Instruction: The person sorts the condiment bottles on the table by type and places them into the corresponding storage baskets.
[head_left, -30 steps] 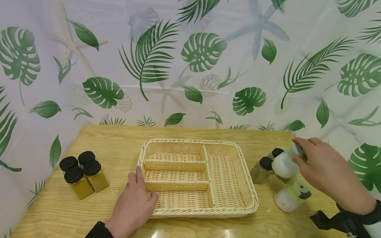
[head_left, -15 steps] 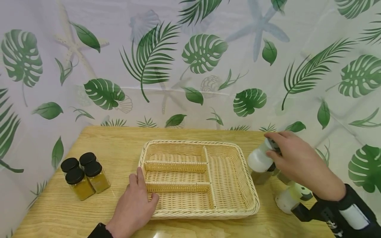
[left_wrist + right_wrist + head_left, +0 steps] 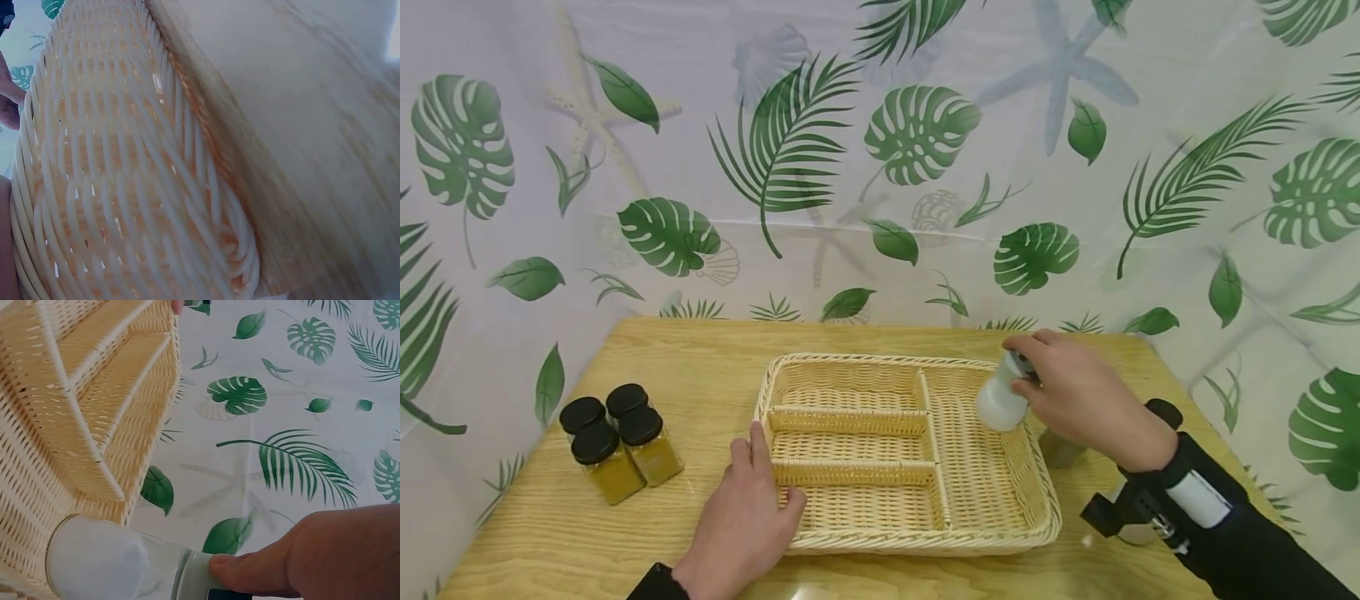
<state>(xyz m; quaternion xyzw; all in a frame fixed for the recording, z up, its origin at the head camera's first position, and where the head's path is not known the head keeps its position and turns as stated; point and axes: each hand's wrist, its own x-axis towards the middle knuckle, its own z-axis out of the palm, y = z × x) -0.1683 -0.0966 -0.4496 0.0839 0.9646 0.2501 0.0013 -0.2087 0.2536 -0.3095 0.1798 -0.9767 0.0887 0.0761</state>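
In the head view my right hand [image 3: 1075, 396] pinches the pale cap of a clear bottle with white contents [image 3: 1000, 404], tilted over the wide right compartment of a wicker basket [image 3: 962, 543]. The right wrist view shows the bottle's rounded white base [image 3: 94, 559] beside the woven wall, with the thumb [image 3: 250, 572] on the cap. My left hand [image 3: 737, 512] grips the basket's near left corner, fingers along the left rim and thumb over the inside. The basket's woven side [image 3: 125, 156] fills much of the left wrist view.
Several square jars with black lids and yellow-brown contents [image 3: 613, 475] stand at the left of the wooden table [image 3: 677, 350]. Right of the basket, a dark jar [image 3: 1060, 450], a black lid [image 3: 1163, 412] and a whitish bottle [image 3: 1138, 533] are partly hidden by the right arm. A leaf-print cloth [image 3: 850, 167] hangs behind.
My right hand has carried the white-filled bottle leftward, from above the jars at the right to over the basket's right compartment. The left hand stays at the basket corner.
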